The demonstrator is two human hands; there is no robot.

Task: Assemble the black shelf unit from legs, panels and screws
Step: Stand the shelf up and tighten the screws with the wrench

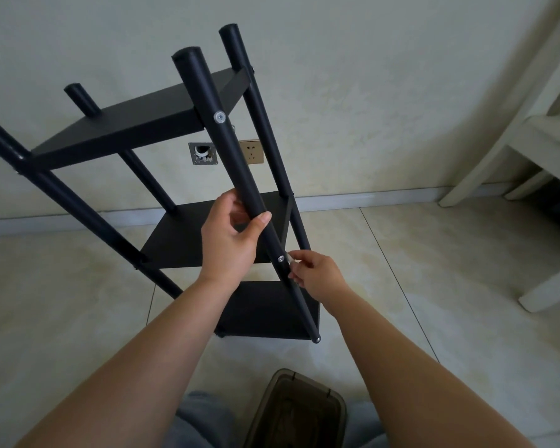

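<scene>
There is one view only, from a wide-angle camera worn on the person's head. It looks forward and down along both bare forearms, close enough that the arms fill the lower half. The left hand (228, 236) and right hand (317, 274) sit near the middle, at the shelf unit (162, 124). Beyond them the view takes in the tiled floor (434, 286) and the wall (369, 92), whose straight lines bend toward the edges.

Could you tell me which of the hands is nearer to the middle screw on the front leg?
Right. The right hand has its fingertips at the middle screw; the left hand grips the front leg higher up.
</scene>
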